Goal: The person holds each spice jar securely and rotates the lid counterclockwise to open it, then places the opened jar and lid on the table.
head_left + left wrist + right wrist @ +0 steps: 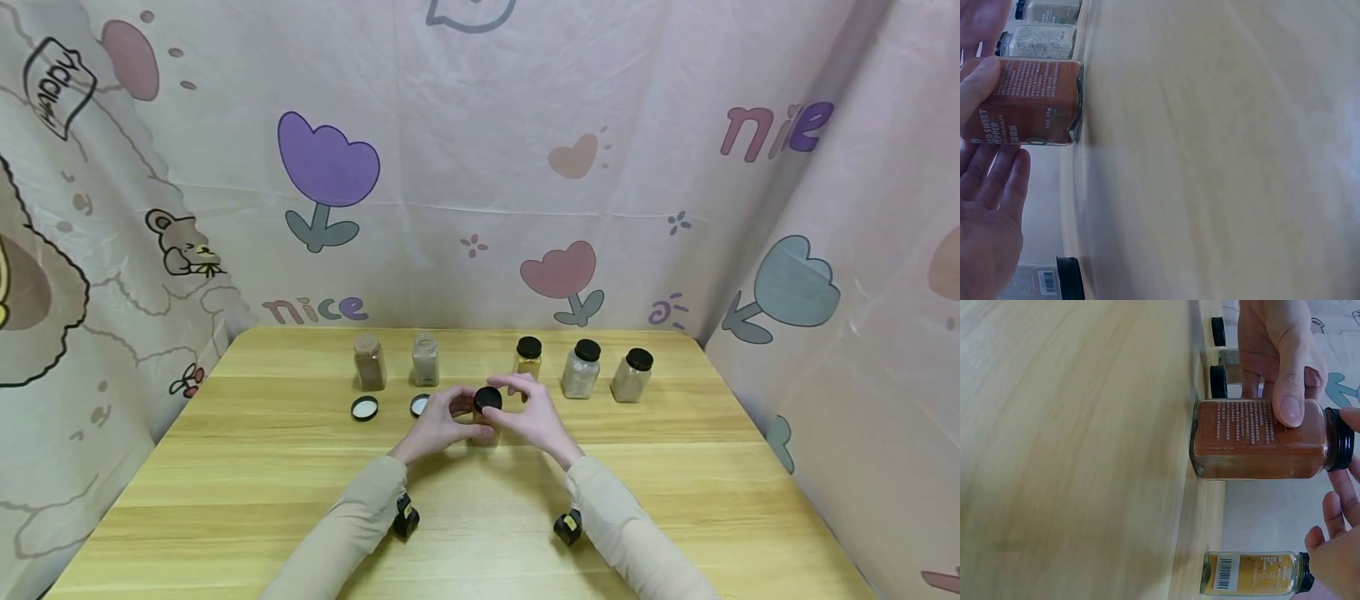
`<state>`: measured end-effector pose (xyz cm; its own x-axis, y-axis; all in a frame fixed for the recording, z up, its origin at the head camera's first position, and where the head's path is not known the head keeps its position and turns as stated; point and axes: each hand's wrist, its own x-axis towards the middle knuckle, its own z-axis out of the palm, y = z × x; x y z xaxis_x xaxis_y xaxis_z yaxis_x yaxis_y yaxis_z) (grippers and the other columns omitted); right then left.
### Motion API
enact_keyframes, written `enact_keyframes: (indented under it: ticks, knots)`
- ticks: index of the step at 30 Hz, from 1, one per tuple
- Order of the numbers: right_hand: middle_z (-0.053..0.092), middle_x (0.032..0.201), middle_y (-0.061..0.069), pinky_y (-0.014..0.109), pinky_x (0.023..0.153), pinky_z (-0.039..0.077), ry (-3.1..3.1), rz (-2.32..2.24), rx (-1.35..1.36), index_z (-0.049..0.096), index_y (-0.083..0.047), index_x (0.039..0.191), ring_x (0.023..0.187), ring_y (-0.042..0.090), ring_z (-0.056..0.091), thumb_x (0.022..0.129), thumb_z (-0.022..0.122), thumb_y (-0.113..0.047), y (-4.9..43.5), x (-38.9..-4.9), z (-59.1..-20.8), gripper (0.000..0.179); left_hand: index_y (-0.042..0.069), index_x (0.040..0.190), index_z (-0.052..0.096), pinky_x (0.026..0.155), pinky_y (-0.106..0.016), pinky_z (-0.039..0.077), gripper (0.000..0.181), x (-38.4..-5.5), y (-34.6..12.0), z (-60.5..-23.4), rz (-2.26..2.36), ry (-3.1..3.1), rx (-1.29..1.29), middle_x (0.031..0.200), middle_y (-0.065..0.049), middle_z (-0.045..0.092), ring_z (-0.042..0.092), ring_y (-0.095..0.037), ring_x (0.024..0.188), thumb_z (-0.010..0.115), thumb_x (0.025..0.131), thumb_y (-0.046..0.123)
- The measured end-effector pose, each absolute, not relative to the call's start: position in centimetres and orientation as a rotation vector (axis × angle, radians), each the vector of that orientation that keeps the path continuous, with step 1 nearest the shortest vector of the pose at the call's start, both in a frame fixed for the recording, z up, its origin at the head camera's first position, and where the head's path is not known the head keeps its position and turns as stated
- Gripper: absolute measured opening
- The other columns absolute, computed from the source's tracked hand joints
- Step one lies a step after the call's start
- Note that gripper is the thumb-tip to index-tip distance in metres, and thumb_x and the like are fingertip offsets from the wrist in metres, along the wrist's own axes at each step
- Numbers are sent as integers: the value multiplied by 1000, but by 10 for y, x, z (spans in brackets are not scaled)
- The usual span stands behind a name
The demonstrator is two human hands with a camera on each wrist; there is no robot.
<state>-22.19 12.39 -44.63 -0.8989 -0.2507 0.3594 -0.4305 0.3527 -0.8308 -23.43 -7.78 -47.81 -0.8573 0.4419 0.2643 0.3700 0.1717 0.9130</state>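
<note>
A glass spice jar (1254, 450) of red-orange powder, marked "sweet pepper", stands upright in front of me. My left hand (442, 422) grips its body, with the thumb across the labelled side. At the top, my right hand (537, 414) pinches the black lid (1339, 440) between thumb and fingers. The lid sits on the jar's neck. Behind the right hand is a jar of yellow powder (1254, 573), capped in black and partly hidden in the head view.
Two uncapped jars, one brownish (370, 367) and one greyish (425, 363), stand back left. A black lid (364, 408) lies white side up before the first; another lid (419, 405) is partly behind my left hand. Two capped jars, a whitish one (581, 372) and a greyish one (632, 378), stand right.
</note>
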Motion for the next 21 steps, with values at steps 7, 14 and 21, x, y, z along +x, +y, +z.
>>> enact_keyframes:
  ticks: [7, 14, 21]
  knots:
    - [70, 121, 11, 30, 88, 38, -2465, 1537, 661, 68, -10, 126, 104, 26, 52, 80, 85, -13, 124, -222, -447, 49, -1, 120, 63, 98, -40, 58, 49, -235, -78, -479, 1794, 2372, 811, 118, -19, 70, 70, -32, 110, 86, 79, 12]
    - [66, 108, 10, 36, 93, 40, -2491, 1535, 550, 67, -12, 127, 103, 29, 49, 77, 88, -17, 118, -217, -438, 54, -1, 120, 63, 98, -38, 57, 49, -234, -79, -479, 1798, 2373, 794, 118, -19, 70, 70, -32, 111, 86, 79, 12]
    - [72, 108, 8, 36, 92, 42, -2450, 1519, 555, 70, -11, 122, 101, 26, 53, 77, 89, -18, 119, -220, -443, 49, -1, 119, 63, 96, -33, 58, 48, -234, -79, -478, 1807, 2362, 814, 117, -19, 70, 70, -31, 109, 87, 78, 11]
